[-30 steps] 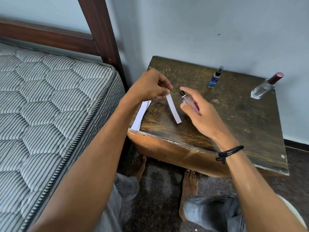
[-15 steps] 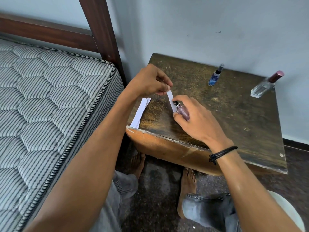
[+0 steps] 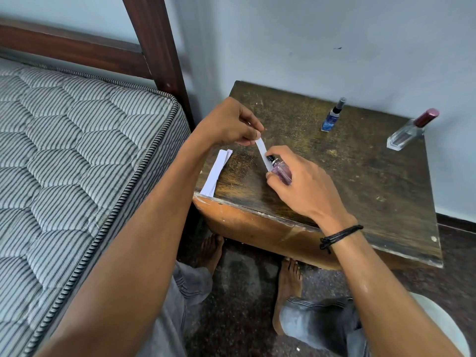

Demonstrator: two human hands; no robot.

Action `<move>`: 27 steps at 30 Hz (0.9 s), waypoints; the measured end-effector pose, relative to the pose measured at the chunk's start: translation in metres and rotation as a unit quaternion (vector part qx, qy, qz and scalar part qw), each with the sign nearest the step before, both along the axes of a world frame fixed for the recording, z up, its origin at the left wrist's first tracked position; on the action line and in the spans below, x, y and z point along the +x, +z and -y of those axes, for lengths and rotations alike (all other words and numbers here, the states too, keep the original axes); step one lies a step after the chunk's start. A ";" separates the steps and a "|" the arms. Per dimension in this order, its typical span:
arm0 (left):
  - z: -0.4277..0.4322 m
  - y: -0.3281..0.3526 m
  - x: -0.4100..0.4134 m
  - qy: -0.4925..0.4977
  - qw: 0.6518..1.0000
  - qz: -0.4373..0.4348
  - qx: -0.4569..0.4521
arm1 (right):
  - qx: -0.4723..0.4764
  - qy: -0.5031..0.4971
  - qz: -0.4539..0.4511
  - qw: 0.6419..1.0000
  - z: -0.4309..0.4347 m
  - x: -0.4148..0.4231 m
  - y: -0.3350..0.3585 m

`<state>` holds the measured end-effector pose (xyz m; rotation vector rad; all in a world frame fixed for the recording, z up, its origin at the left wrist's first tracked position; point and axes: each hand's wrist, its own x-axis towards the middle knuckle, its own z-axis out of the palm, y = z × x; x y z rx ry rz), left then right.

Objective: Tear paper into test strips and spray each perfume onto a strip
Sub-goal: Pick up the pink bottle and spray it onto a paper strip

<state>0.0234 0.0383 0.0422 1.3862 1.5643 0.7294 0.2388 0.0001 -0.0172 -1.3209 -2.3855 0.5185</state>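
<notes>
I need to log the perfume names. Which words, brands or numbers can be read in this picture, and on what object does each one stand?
None can be read.
Pink bottle in the right hand: no label visible.
Blue bottle: patterned, no legible text.
Clear bottle: no text visible.
Paper strip in the left hand, paper stack: blank.

You are wearing no sleeves: both forearms are showing bare down to the left hand (image 3: 229, 123) and right hand (image 3: 304, 186). You are wearing a black cord bracelet (image 3: 340, 235) on the right wrist, several thin strands lying together with a knotted end hanging loose. You are wearing grey trousers (image 3: 322, 320) with stitched hems, bunching above the ankles. Both feet (image 3: 289, 282) are showing bare.
</notes>
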 end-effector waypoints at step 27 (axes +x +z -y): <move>-0.003 -0.004 -0.004 -0.014 1.000 -0.022 0.015 | -0.025 -0.015 -0.025 0.999 -0.006 0.007 0.005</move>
